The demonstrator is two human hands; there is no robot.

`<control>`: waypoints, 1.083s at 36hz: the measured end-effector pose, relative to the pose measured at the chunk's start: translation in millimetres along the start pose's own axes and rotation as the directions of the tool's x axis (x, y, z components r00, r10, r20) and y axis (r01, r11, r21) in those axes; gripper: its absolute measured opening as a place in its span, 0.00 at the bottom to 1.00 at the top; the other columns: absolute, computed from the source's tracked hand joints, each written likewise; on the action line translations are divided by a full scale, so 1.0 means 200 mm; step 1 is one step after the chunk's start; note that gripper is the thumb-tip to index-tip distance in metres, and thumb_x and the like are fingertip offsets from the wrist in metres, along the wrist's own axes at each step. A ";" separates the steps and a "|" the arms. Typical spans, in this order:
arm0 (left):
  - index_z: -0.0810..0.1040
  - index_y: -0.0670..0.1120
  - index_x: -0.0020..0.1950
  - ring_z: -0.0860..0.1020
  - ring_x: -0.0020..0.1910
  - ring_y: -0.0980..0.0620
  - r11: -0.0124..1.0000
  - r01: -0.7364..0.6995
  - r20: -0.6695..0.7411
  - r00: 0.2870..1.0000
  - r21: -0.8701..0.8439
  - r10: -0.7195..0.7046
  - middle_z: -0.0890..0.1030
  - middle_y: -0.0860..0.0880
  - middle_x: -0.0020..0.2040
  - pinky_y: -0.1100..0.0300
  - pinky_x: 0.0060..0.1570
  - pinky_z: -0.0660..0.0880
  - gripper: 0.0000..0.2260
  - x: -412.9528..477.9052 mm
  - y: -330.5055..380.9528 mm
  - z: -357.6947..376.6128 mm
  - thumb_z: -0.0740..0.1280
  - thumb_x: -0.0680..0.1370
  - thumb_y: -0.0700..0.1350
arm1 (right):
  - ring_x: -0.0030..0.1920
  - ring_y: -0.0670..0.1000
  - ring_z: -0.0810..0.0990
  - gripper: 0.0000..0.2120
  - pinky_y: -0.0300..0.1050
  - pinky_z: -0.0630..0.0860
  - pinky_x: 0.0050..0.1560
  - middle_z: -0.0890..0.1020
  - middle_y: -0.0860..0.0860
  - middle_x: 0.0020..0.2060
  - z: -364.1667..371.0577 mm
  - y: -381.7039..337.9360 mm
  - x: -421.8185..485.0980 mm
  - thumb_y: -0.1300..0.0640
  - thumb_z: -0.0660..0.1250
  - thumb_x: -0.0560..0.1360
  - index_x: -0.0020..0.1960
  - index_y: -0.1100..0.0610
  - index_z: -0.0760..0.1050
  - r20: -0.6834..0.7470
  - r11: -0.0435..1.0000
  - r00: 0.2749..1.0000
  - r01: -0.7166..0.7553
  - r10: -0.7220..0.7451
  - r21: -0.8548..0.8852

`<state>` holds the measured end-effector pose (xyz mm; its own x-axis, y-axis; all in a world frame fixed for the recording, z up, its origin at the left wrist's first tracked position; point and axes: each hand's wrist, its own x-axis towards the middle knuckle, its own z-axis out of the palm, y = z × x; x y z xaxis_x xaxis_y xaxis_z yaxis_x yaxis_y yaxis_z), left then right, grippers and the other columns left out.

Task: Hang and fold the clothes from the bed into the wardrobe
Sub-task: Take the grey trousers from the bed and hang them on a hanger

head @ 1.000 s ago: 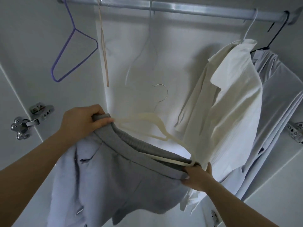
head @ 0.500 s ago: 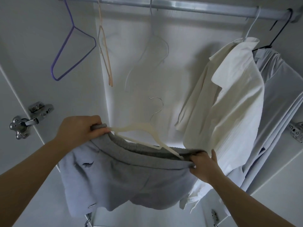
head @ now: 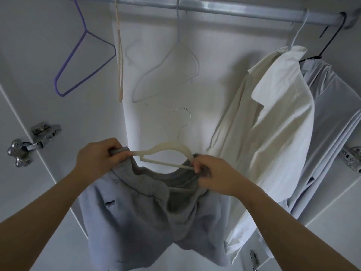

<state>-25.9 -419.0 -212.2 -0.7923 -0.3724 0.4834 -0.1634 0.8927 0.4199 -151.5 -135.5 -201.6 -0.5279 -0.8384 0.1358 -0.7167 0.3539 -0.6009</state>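
Observation:
Grey shorts (head: 140, 218) hang in front of the open wardrobe, held up by the waistband. My left hand (head: 97, 159) grips the waistband's left end together with the left tip of a cream hanger (head: 168, 148). My right hand (head: 213, 177) pinches the hanger's right end and the waistband's right side. The hanger's metal hook points up, below the metal rail (head: 234, 10). The waistband sags between both hands.
On the rail hang a purple hanger (head: 82, 61), a peach hanger (head: 119, 55) seen edge-on and a pale blue hanger (head: 170, 65). A cream shirt (head: 273, 122) and a light grey garment (head: 332, 118) hang at right. Door hinges (head: 33, 141) flank the opening.
My right hand has moved left and up, bringing the hanger's right end and the waistband closer to my left hand. The shorts now bunch and sag between the hands.

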 end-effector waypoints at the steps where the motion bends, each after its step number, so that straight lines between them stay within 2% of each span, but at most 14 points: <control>1: 0.75 0.50 0.35 0.73 0.31 0.54 1.000 0.005 -0.009 1.000 -0.014 -0.005 0.76 0.51 0.30 0.62 0.32 0.67 0.10 0.00 0.00 -0.01 0.72 0.72 0.52 | 0.51 0.53 0.76 0.10 0.38 0.72 0.52 0.77 0.53 0.53 0.00 0.00 0.00 0.63 0.67 0.69 0.43 0.50 0.69 -0.080 0.998 0.997 0.001 0.004 0.069; 4: 0.77 0.48 0.35 0.74 0.30 0.54 0.997 0.038 -0.009 0.999 -0.068 -0.039 0.77 0.50 0.32 0.64 0.32 0.66 0.10 -0.01 0.01 -0.02 0.72 0.71 0.52 | 0.63 0.44 0.66 0.16 0.37 0.63 0.63 0.68 0.44 0.63 0.00 0.04 -0.01 0.58 0.68 0.69 0.56 0.51 0.70 -0.247 0.998 0.968 -0.024 0.037 0.059; 6: 0.77 0.49 0.34 0.75 0.36 0.57 0.992 0.054 -0.021 0.998 -0.116 -0.057 0.78 0.58 0.39 0.65 0.32 0.66 0.11 -0.02 0.01 -0.03 0.71 0.69 0.54 | 0.65 0.47 0.67 0.23 0.43 0.65 0.65 0.67 0.43 0.62 0.00 0.06 -0.01 0.58 0.68 0.71 0.64 0.52 0.67 -0.192 0.991 0.973 -0.119 0.129 0.066; 9: 0.77 0.48 0.34 0.75 0.36 0.57 0.976 0.091 -0.031 0.995 -0.198 -0.099 0.78 0.56 0.37 0.69 0.32 0.66 0.10 -0.02 0.00 -0.04 0.72 0.71 0.51 | 0.59 0.50 0.72 0.26 0.51 0.68 0.63 0.71 0.45 0.57 0.01 0.09 -0.01 0.52 0.67 0.74 0.69 0.50 0.62 -0.053 0.957 0.964 -0.266 0.261 -0.119; 13: 0.76 0.47 0.34 0.73 0.31 0.54 0.973 0.099 0.033 0.995 -0.209 -0.094 0.76 0.49 0.30 0.64 0.34 0.68 0.09 -0.01 0.02 -0.05 0.72 0.72 0.47 | 0.41 0.49 0.71 0.06 0.42 0.69 0.45 0.70 0.44 0.35 0.03 0.12 0.00 0.53 0.63 0.78 0.54 0.52 0.69 -0.154 0.968 0.970 -0.209 0.187 -0.142; 15: 0.75 0.46 0.34 0.73 0.33 0.51 0.972 0.114 0.069 0.992 -0.206 -0.102 0.76 0.47 0.31 0.60 0.35 0.67 0.10 0.00 0.03 -0.06 0.70 0.73 0.47 | 0.36 0.47 0.69 0.04 0.43 0.67 0.42 0.68 0.44 0.31 0.03 0.13 -0.01 0.54 0.62 0.78 0.49 0.51 0.67 -0.172 0.975 0.972 -0.184 0.161 -0.122; 19: 0.73 0.45 0.33 0.75 0.35 0.49 0.978 0.092 0.077 0.994 -0.186 -0.078 0.78 0.44 0.34 0.66 0.34 0.66 0.11 0.01 0.05 -0.08 0.68 0.75 0.45 | 0.38 0.49 0.70 0.06 0.47 0.71 0.46 0.67 0.44 0.30 0.05 0.15 -0.03 0.53 0.60 0.79 0.53 0.55 0.71 -0.157 0.957 0.975 -0.191 0.158 -0.218; 22: 0.74 0.44 0.34 0.74 0.33 0.58 0.972 0.094 0.028 0.996 -0.217 -0.090 0.77 0.46 0.33 0.71 0.34 0.67 0.11 0.02 0.06 -0.09 0.68 0.76 0.43 | 0.38 0.52 0.73 0.08 0.47 0.72 0.44 0.69 0.46 0.31 0.05 0.16 -0.04 0.53 0.59 0.80 0.52 0.58 0.69 -0.119 0.941 0.980 -0.188 0.160 -0.282; 29: 0.73 0.41 0.37 0.72 0.30 0.66 0.874 0.100 -0.178 0.962 -0.476 -0.207 0.75 0.49 0.35 0.76 0.33 0.68 0.09 0.07 0.17 -0.11 0.67 0.76 0.40 | 0.41 0.52 0.73 0.07 0.44 0.65 0.41 0.70 0.47 0.35 0.08 0.21 -0.08 0.51 0.56 0.80 0.47 0.53 0.60 -0.024 0.861 0.982 -0.177 0.189 -0.477; 31: 0.73 0.44 0.35 0.73 0.31 0.67 0.865 0.051 -0.171 0.973 -0.499 -0.155 0.76 0.53 0.33 0.76 0.33 0.68 0.09 0.08 0.21 -0.12 0.67 0.76 0.39 | 0.40 0.51 0.73 0.08 0.43 0.64 0.39 0.68 0.45 0.32 0.10 0.21 -0.08 0.51 0.57 0.80 0.46 0.54 0.62 -0.056 0.893 0.978 -0.205 0.199 -0.401; 33: 0.75 0.48 0.34 0.75 0.34 0.66 0.886 -0.007 -0.079 0.996 -0.464 -0.034 0.78 0.52 0.32 0.76 0.35 0.69 0.10 0.09 0.22 -0.10 0.70 0.74 0.40 | 0.40 0.53 0.75 0.08 0.43 0.67 0.39 0.70 0.47 0.32 0.10 0.20 -0.07 0.51 0.59 0.79 0.46 0.55 0.65 -0.094 0.919 0.969 -0.246 0.228 -0.308; 35: 0.80 0.54 0.38 0.77 0.40 0.66 0.912 -0.038 0.121 0.988 -0.409 0.096 0.81 0.60 0.40 0.76 0.40 0.69 0.04 0.11 0.22 -0.08 0.70 0.72 0.51 | 0.37 0.51 0.74 0.09 0.42 0.67 0.38 0.71 0.48 0.32 0.09 0.19 -0.06 0.51 0.60 0.79 0.46 0.55 0.66 -0.113 0.931 0.961 -0.272 0.251 -0.244; 37: 0.80 0.64 0.41 0.76 0.45 0.70 0.944 -0.026 0.326 0.935 -0.330 0.140 0.79 0.70 0.42 0.76 0.46 0.68 0.06 0.11 0.22 -0.05 0.64 0.73 0.61 | 0.35 0.48 0.71 0.08 0.39 0.66 0.36 0.69 0.46 0.30 0.08 0.18 -0.05 0.50 0.61 0.78 0.44 0.53 0.66 -0.128 0.941 0.959 -0.275 0.254 -0.195; 39: 0.75 0.66 0.50 0.74 0.49 0.68 0.969 -0.003 0.436 0.893 -0.245 0.114 0.76 0.71 0.48 0.72 0.52 0.65 0.10 0.11 0.22 -0.01 0.57 0.75 0.65 | 0.33 0.45 0.69 0.08 0.38 0.66 0.36 0.69 0.46 0.29 0.06 0.17 -0.03 0.50 0.62 0.78 0.41 0.49 0.66 -0.132 0.946 0.956 -0.283 0.263 -0.160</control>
<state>-49.0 -388.4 -181.6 -0.9822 -0.1203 0.1440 -0.0115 0.8045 0.5938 -167.2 -122.7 -233.5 -0.7534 -0.6532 0.0758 -0.6016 0.6380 -0.4808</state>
